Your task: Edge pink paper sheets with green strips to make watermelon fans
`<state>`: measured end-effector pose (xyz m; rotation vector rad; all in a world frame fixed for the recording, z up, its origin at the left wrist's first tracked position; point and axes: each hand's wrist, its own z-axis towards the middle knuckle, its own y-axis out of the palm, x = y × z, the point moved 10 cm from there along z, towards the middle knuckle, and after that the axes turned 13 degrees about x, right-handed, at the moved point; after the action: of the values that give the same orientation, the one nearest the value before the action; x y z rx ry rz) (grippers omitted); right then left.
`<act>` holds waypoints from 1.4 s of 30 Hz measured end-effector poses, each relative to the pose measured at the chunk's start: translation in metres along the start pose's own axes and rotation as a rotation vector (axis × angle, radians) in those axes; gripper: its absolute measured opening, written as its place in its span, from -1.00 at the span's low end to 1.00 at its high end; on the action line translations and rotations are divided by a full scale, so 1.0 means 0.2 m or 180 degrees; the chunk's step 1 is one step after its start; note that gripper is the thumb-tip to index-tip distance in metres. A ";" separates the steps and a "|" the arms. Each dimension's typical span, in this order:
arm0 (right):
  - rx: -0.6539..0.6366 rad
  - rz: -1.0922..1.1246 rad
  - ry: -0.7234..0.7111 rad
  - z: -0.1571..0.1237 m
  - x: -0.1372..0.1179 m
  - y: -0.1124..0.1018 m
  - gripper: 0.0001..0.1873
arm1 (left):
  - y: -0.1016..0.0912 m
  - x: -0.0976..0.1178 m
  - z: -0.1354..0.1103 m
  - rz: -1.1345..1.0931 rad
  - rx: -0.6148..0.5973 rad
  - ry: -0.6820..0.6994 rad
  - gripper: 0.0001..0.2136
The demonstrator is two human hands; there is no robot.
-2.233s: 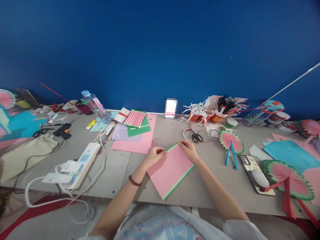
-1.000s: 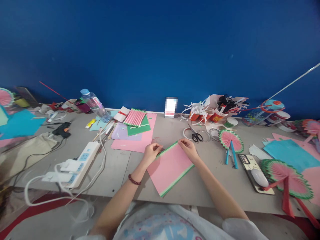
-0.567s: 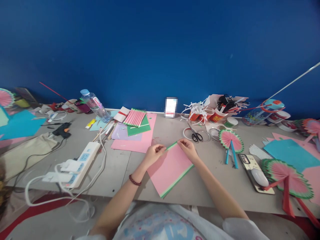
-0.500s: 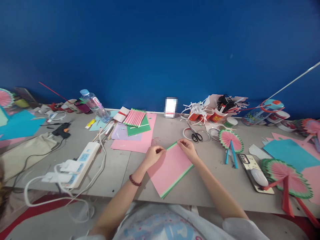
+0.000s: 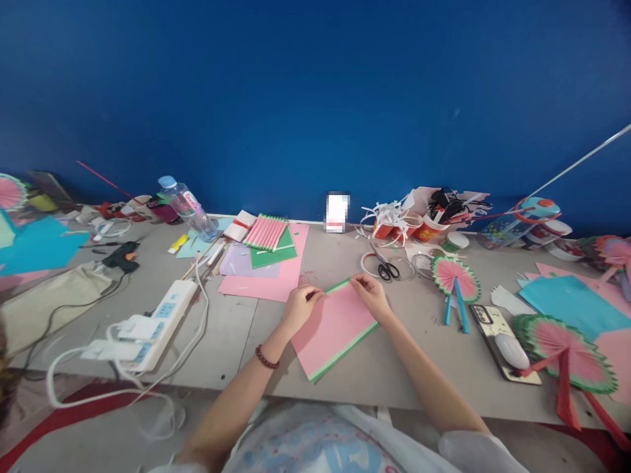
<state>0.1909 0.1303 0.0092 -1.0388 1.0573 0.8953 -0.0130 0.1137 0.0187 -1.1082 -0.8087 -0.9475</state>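
Note:
A pink sheet of paper with green strips along its far and near edges lies slanted on the table in front of me. My left hand pinches its far edge near the left corner, thumb and fingers together. At the far right corner my right hand grips the same green edge between thumb and fingertips. Beyond the sheet, black-handled scissors rest by rolls of tape. Left of it, a pleated pink and green paper lies on a green sheet and a larger pink sheet.
A white power strip with cables sits at the left, near a plastic bottle. Paper fans, a phone with a mouse and blue paper occupy the right. Paper cups stand against the blue wall.
The near edge of the pink sheet has shifted slightly away from me and to the left. Both hands keep hold of the far edge, almost in the same place.

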 end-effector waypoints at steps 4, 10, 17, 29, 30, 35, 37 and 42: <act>0.0021 0.0071 -0.0078 0.00 0.00 0.00 -0.66 | -0.01 0.01 0.00 -0.0068 0.0129 -0.0001 -0.81; 0.0091 0.0041 -0.0127 0.00 -0.02 -0.01 -0.66 | -0.03 -0.04 0.01 -0.0235 0.0273 -0.0258 -0.79; 0.0344 0.0034 -0.0287 0.01 -0.08 -0.06 -0.69 | -0.07 -0.06 0.02 -0.0230 0.0356 -0.0340 -0.77; 0.0465 0.0351 -0.0210 0.05 -0.32 -0.18 -0.69 | -0.23 0.24 0.12 -0.0309 -0.0136 -0.0105 -0.65; 0.0479 0.0349 -0.0213 0.05 -0.35 -0.19 -0.69 | -0.22 0.29 0.12 -0.0276 -0.0325 -0.0029 -0.63; 0.0758 0.0420 -0.0248 0.13 -0.53 -0.26 -0.70 | -0.16 0.57 0.16 0.0057 -0.0886 0.0530 -0.74; 0.0821 0.0407 -0.0222 0.16 -0.59 -0.28 -0.70 | -0.17 0.64 0.20 0.0076 -0.0849 0.0616 -0.72; 0.0932 0.0450 -0.0230 0.19 -0.71 -0.34 -0.71 | -0.22 0.76 0.25 -0.0107 -0.0946 0.0634 -0.66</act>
<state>0.2276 0.1366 0.1675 -0.6902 1.1715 0.8541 0.0032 0.1226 0.1842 -1.2338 -0.5359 -1.2132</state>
